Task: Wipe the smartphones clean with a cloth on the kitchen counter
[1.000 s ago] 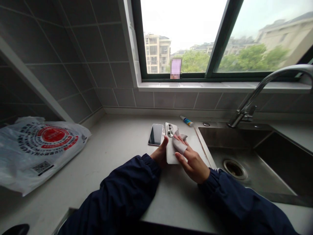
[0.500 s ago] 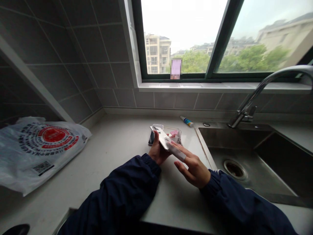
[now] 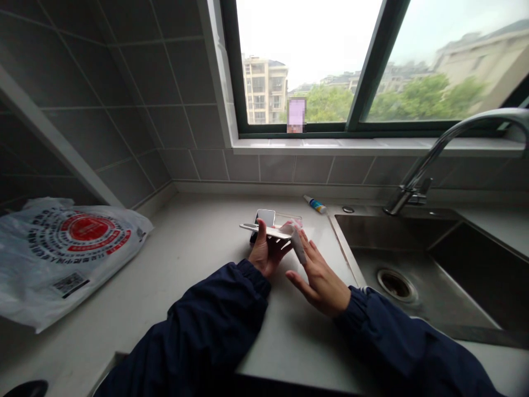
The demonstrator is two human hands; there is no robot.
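Note:
My left hand (image 3: 264, 252) grips a white phone (image 3: 264, 230) and holds it almost edge-on above the counter, fingers wrapped round it. A small grey cloth (image 3: 298, 246) is wrapped over a finger of my right hand (image 3: 318, 273), which presses it against the phone's near end; the other fingers are stretched out. A second phone (image 3: 264, 217) with a dark screen lies flat on the counter just behind the left hand, partly hidden by it.
A white plastic bag (image 3: 70, 248) with red print lies at the left of the grey counter (image 3: 198, 248). A small tube (image 3: 314, 204) lies by the back wall. A steel sink (image 3: 413, 264) with a curved tap (image 3: 433, 160) takes up the right side.
My left hand has lifted the white phone off the counter and tipped it from flat to nearly edge-on. The right hand with the cloth has followed its lower end.

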